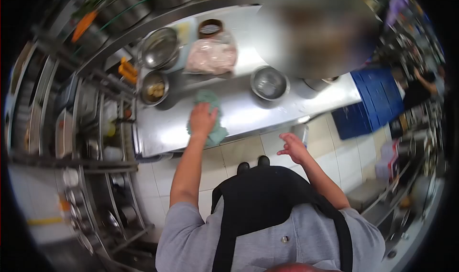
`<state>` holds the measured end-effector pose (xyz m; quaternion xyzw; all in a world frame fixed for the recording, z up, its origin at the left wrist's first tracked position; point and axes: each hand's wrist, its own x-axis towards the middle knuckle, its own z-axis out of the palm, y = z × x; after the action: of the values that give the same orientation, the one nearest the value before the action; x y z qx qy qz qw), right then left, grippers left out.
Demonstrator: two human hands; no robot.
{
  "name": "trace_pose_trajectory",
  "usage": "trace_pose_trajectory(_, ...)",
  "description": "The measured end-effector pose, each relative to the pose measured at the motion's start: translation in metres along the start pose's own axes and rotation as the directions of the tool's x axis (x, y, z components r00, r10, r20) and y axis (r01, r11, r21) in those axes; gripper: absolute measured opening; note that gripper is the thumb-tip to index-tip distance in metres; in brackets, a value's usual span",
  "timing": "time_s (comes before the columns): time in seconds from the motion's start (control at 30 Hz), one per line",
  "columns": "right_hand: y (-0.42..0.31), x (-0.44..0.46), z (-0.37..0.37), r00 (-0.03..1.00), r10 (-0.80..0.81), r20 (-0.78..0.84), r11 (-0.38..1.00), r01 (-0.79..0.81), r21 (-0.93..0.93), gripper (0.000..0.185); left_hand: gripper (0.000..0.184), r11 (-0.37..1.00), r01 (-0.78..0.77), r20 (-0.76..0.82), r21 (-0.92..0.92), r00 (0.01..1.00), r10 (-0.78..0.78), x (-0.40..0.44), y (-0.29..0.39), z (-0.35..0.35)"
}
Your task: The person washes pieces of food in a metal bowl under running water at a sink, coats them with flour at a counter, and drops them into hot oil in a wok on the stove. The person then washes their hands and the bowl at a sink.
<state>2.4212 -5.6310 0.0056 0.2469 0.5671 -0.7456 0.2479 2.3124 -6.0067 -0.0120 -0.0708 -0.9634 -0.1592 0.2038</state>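
My left hand (204,119) presses down on a crumpled green cloth (217,134) on the steel table, its fingers curled into the fabric. To the left of it stands a metal bowl (154,88) with yellowish pieces inside. Beyond the cloth lies a clear plastic bag of pale pink food (211,57), perhaps raw meat. A second metal bowl (270,84) sits to the right; what it contains is unclear. My right hand (293,148) hangs in the air off the table's front edge, fingers apart and holding nothing.
The steel table (167,128) runs across in front of me. A large metal bowl (160,48) and a round brown-rimmed container (210,29) stand at the back. Blue crates (377,102) are at the right end, metal shelving (103,167) at left. A blurred patch hides the upper right.
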Motion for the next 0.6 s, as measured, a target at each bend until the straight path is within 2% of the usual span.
trace_pose_trajectory(0.03, 0.018, -0.010, -0.016, 0.999, -0.006, -0.047, 0.999, 0.008, 0.039, 0.031, 0.037, 0.997, 0.081, 0.015, -0.010, 0.997, -0.081, 0.009, 0.000, -0.005)
trace_pose_trajectory(0.07, 0.034, -0.020, -0.031, 0.999, -0.031, -0.009, 0.987, 0.029, -0.156, 0.029, 0.040, 0.988, 0.151, 0.036, -0.023, 0.988, -0.150, 0.018, -0.002, -0.004)
trace_pose_trajectory(0.1, 0.046, -0.029, -0.045, 0.998, -0.044, 0.037, 0.936, 0.054, -0.348, 0.028, 0.041, 0.988, 0.155, -0.016, 0.011, 0.988, -0.155, 0.023, -0.005, 0.003)
trace_pose_trajectory(0.13, 0.053, -0.039, -0.060, 0.999, -0.040, 0.008, 0.821, 0.038, -0.570, 0.028, 0.043, 0.980, 0.195, 0.080, 0.032, 0.977, -0.197, 0.031, -0.002, 0.001)
trace_pose_trajectory(0.17, 0.084, -0.035, -0.093, 0.981, -0.182, 0.073, 0.685, 0.179, -0.706, 0.030, 0.043, 0.986, 0.163, 0.094, 0.026, 0.982, -0.165, 0.033, 0.008, 0.003)
trace_pose_trajectory(0.23, 0.139, -0.033, -0.158, 0.984, -0.140, -0.110, 0.601, -0.003, -0.799, 0.028, 0.043, 0.983, 0.156, 0.008, 0.098, 0.988, -0.157, 0.031, 0.027, 0.004)
trace_pose_trajectory(0.3, 0.154, -0.068, -0.197, 0.932, 0.073, -0.356, 0.733, -0.292, -0.615, 0.032, 0.041, 0.984, 0.137, 0.022, 0.110, 0.990, -0.140, 0.004, 0.067, 0.011)
trace_pose_trajectory(0.37, 0.177, -0.104, -0.235, 0.855, 0.097, -0.510, 0.853, -0.336, -0.401, 0.034, 0.040, 0.989, 0.107, 0.024, 0.106, 0.994, -0.110, -0.010, 0.120, 0.026)
trace_pose_trajectory(0.43, 0.222, -0.129, -0.283, 0.782, 0.188, -0.594, 0.925, -0.345, -0.161, 0.037, 0.037, 0.995, -0.094, 0.030, 0.023, 0.995, 0.093, -0.024, 0.171, 0.042)
trace_pose_trajectory(0.57, 0.249, -0.185, -0.343, 0.697, 0.320, -0.642, 0.844, -0.517, -0.141, 0.035, 0.036, 0.968, -0.247, 0.086, -0.032, 0.965, 0.249, -0.005, 0.279, 0.079)
trace_pose_trajectory(0.6, 0.255, -0.187, -0.361, 0.678, 0.330, -0.657, 0.855, -0.510, -0.097, 0.035, 0.036, 0.953, -0.298, 0.093, -0.044, 0.949, 0.301, 0.003, 0.303, 0.092)
